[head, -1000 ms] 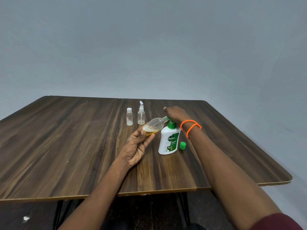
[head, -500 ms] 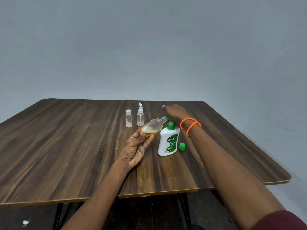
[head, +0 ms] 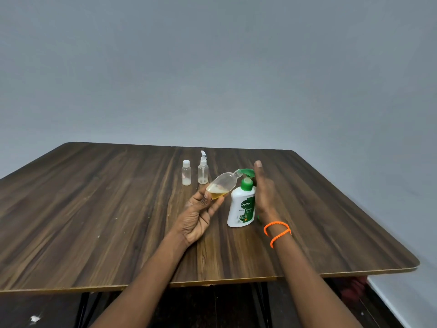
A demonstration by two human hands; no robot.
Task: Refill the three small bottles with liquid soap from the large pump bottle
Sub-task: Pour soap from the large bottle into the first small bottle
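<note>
A white pump bottle point(head: 241, 209) with a green pump head stands on the wooden table point(head: 94, 221). My left hand point(head: 198, 214) holds a clear small bottle point(head: 221, 185) tilted, its open neck at the green spout; amber soap lies in its lower end. My right hand point(head: 263, 190) stands edge-on with straight fingers beside the pump head, on its right. Two more small bottles stand behind: a capped one point(head: 186, 173) and a pump-topped one point(head: 203, 171).
A sliver of the small green cap point(head: 258, 217) shows behind my right wrist, next to the pump bottle's base. The table's front edge runs near me, with dark floor and table legs beneath it. A grey wall rises behind.
My right hand has come off the top of the pump head and now stands upright beside it. The left hand keeps the tilted bottle at the spout.
</note>
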